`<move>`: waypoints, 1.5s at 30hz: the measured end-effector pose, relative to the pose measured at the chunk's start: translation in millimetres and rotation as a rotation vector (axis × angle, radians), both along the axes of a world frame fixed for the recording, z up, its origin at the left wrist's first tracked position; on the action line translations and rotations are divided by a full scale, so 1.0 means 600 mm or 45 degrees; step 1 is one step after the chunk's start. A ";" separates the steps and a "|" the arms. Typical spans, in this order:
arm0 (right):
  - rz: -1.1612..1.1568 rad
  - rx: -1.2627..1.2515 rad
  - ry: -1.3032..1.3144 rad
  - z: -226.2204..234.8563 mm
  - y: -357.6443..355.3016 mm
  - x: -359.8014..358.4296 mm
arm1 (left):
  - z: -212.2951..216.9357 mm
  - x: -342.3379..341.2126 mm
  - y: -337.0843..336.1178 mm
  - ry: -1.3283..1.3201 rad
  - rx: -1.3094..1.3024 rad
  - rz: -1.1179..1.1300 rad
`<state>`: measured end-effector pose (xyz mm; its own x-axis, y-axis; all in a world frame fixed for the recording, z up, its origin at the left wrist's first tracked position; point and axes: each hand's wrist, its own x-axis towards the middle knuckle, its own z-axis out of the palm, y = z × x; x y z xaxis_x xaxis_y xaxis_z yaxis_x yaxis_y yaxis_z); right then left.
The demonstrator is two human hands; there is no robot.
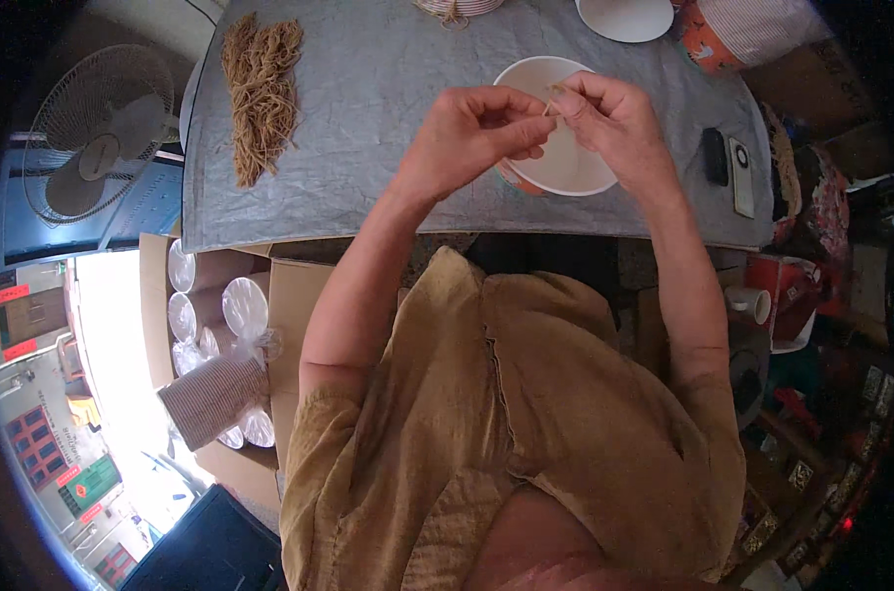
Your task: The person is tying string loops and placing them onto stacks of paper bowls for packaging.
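Note:
Above a round white paper tub [577, 169] with an orange patterned outside, my two hands meet with their fingertips almost touching. My left hand [476, 136] is closed in a pinch at the tub's left rim. Thumb and forefinger of my right hand [612, 123] press together over the tub's far right side. A short bit of thin, pale tan string [549, 107] shows between the fingertips; most of it is hidden by the fingers. At the left of the table lies a loose bundle of tan twine [262, 98].
A grey cloth covers the table [368, 89]. Stacked striped tubs [752, 34], a white disc [626, 15] and a phone-like device [741, 177] lie to the right. Left of me stand an open carton [304, 315] of plastic-wrapped tub stacks and a fan [97, 138].

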<state>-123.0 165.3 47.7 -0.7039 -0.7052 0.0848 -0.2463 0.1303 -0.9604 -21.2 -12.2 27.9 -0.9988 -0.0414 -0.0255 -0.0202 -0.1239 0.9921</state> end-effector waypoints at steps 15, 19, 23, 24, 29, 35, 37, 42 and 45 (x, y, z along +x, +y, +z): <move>-0.187 -0.189 0.074 0.016 0.076 -0.068 | -0.013 0.010 -0.043 0.132 -0.531 -0.063; -0.189 -0.240 0.078 0.008 0.078 -0.082 | -0.012 0.019 -0.042 0.201 -0.551 -0.155; -0.199 -0.172 0.173 0.034 0.048 -0.098 | -0.014 0.016 -0.016 0.208 -0.426 -0.141; -0.201 -0.113 0.255 0.044 0.037 -0.103 | -0.018 0.010 -0.011 0.218 -0.426 -0.149; 0.020 -0.396 0.483 0.128 -0.006 -0.094 | -0.014 -0.003 -0.003 0.354 -0.172 0.218; -0.132 -0.554 0.296 0.077 0.085 -0.139 | 0.014 -0.025 0.031 0.324 0.900 0.405; -0.144 -0.578 0.149 0.054 0.092 -0.118 | 0.020 -0.038 0.051 0.357 1.012 0.364; -0.126 -0.663 0.062 0.041 0.119 -0.138 | 0.037 -0.061 0.070 0.424 1.036 0.344; -0.194 -0.608 0.114 0.068 0.120 -0.167 | 0.050 -0.072 0.051 0.322 0.843 0.158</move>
